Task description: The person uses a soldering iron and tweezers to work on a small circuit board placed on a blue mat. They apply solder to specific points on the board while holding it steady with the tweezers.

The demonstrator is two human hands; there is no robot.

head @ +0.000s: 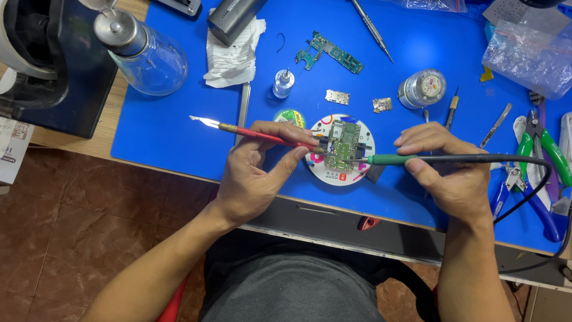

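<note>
Left hand (pixel 257 173) closed on a red-handled tool (pixel 256 135), its tip at the left edge of the green circuit board (pixel 342 145). Right hand (pixel 450 173) closed on a green-gripped soldering iron (pixel 390 159), tip touching the board's lower edge. Board lies on a round white holder (pixel 339 175) on the blue surface (pixel 179 125). Pliers (pixel 545 149) lie right of the right hand.

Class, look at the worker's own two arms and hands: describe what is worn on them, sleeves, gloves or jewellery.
Both forearms are bare to the frame's edge, with no sleeves in view. The left hand and right hand wear no gloves, and no rings, watch or wristbands show.
</note>
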